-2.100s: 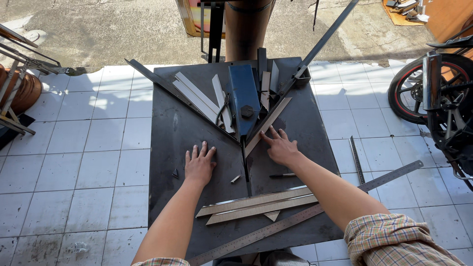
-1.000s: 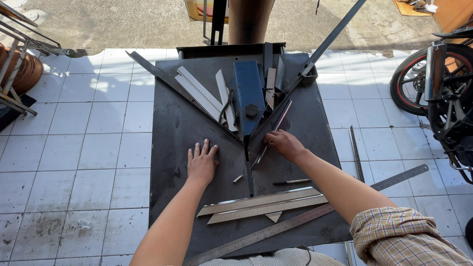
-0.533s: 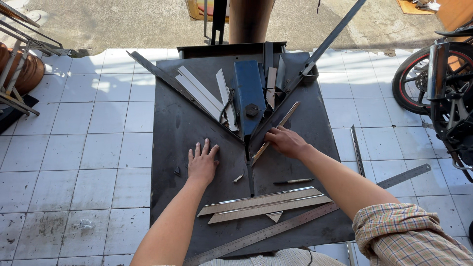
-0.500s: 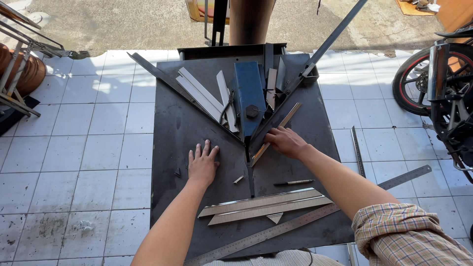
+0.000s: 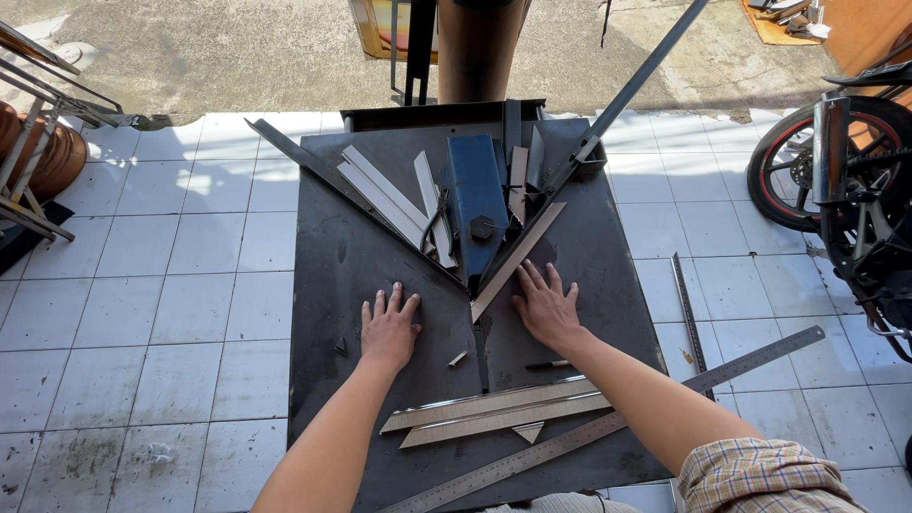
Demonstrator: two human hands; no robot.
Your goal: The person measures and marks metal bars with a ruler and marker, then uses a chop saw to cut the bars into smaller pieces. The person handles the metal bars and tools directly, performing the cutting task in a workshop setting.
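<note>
My left hand (image 5: 388, 329) lies flat, fingers apart, on the dark metal table (image 5: 332, 275). My right hand (image 5: 546, 306) also rests flat on the table, its fingers beside a flat metal strip (image 5: 516, 260) that runs diagonally up to the right. The strip's lower end sits between my two hands, at the tip of a V formed by two dark bars (image 5: 332, 180). Neither hand grips anything. A blue angle grinder (image 5: 475, 199) lies inside the V. Two long mitred strips (image 5: 494, 413) lie near the front edge, under my right forearm.
A long steel ruler (image 5: 608, 432) sticks out over the table's front right corner. A black marker (image 5: 548, 364) and a small metal offcut (image 5: 458, 359) lie near my hands. A motorcycle (image 5: 845, 180) stands at right, a second ruler (image 5: 688, 309) on the tiled floor, a metal frame (image 5: 38, 180) at left.
My right hand let go of the diagonal strip, which now lies on the table, and flattened beside it. My left hand stayed put.
</note>
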